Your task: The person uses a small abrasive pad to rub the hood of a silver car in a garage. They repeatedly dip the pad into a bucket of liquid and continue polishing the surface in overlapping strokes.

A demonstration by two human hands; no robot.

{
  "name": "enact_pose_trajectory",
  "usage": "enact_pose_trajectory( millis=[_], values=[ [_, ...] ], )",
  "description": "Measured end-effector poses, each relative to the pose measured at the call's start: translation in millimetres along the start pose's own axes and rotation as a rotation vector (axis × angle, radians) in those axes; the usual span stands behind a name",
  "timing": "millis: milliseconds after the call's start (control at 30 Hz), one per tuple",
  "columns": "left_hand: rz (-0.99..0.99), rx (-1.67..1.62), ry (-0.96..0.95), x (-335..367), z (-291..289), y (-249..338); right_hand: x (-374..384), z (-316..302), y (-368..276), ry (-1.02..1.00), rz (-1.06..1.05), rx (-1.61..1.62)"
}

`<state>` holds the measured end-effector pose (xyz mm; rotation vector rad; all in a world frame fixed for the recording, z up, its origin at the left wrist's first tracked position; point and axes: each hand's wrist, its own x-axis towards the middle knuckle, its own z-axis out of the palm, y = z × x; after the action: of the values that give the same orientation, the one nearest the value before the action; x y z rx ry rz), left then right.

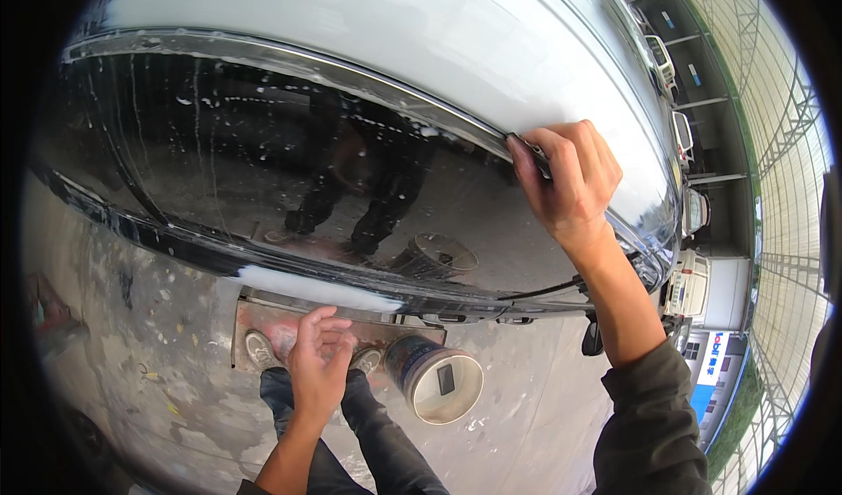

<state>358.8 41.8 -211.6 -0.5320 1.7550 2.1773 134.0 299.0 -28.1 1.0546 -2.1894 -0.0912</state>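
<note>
- Two bare hands in view, both over the rear of a white car (421,21).
- Right hand (570,179) raised to the upper edge of the dark rear window (263,162); fingers curled tight, pinching a small dark flat tool (533,151) against the chrome trim strip (351,70) where glass meets white body.
- Tool mostly hidden under the fingers; kind not clear.
- Left hand (317,368) held low, below the window's lower edge, fingers loosely bent, nothing in it; not touching the car as far as can be told.
- White foam patch (316,289) on the lower window border, just above the left hand.
- Water drops and streaks across the glass, with a dim reflection of a standing person.
- Open bucket (436,379) on the stained concrete floor (158,381), just right of the left hand, beside dark trouser legs (368,434) and a shoe (260,350).
- Parked vehicles (688,289) well apart at far right, beside a metal-frame fence.
</note>
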Motion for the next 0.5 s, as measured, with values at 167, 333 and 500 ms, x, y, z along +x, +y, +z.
enact_pose_trajectory(
  millis=[167,333,500],
  values=[
    [0.067,0.011,0.025,6.1,-21.5,5.2,45.9,18.6,-24.0,-0.009,-0.029,0.035],
    [0.045,0.015,0.043,12.9,-51.3,20.8,93.5,45.2,-49.4,0.011,-0.051,0.077],
    [0.071,-0.007,0.098,19.8,-82.4,31.1,143.2,67.5,-76.0,0.0,-0.079,0.099]
  ],
)
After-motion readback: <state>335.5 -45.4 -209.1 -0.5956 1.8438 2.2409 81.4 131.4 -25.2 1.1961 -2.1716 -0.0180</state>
